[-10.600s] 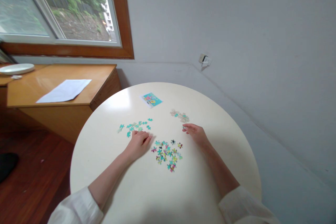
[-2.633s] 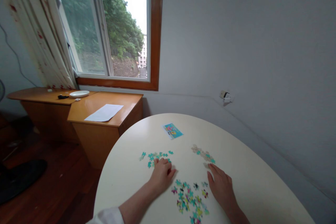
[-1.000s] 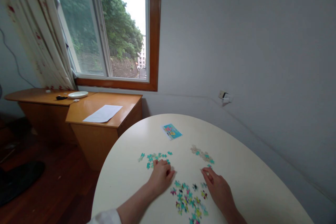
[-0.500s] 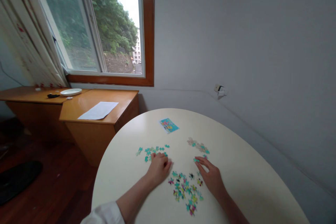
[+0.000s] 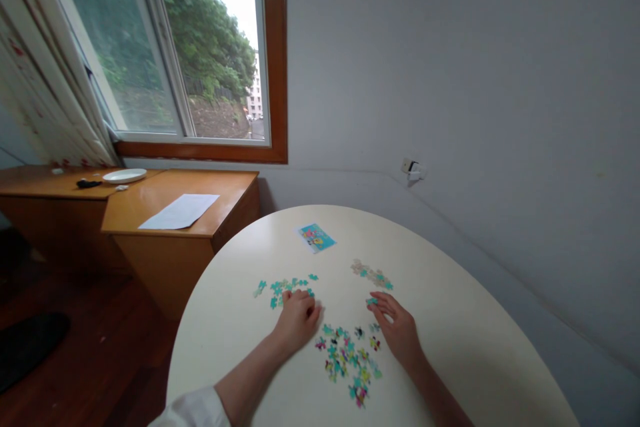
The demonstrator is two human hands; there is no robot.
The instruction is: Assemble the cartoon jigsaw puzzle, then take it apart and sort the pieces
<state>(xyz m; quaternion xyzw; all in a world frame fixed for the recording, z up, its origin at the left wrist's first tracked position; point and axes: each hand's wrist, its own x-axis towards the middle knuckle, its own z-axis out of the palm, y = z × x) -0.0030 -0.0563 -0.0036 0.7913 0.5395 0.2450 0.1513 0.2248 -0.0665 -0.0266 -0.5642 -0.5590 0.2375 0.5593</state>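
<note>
My left hand [image 5: 296, 319] rests on the round white table [image 5: 460, 340] with its fingers curled, its fingertips on the near edge of a row of teal puzzle pieces [image 5: 280, 285]. My right hand [image 5: 397, 328] lies flat with fingers stretched out, its fingertips touching a single teal piece [image 5: 371, 301]. Between the hands lies a heap of multicoloured loose pieces [image 5: 346, 360]. A small cluster of pale pieces [image 5: 371, 274] sits beyond my right hand. A small picture card [image 5: 316, 237] lies farther back on the table.
A wooden desk [image 5: 200, 227] with a sheet of paper [image 5: 179, 211] stands to the left, with a white plate [image 5: 124, 175] farther left. A window [image 5: 200, 53] is behind it. A grey wall with a socket [image 5: 411, 168] runs close along the right.
My right hand has slid a single teal piece left and slightly forward, away from the pale cluster. My left hand has stayed at the teal row. The view has swung a little.
</note>
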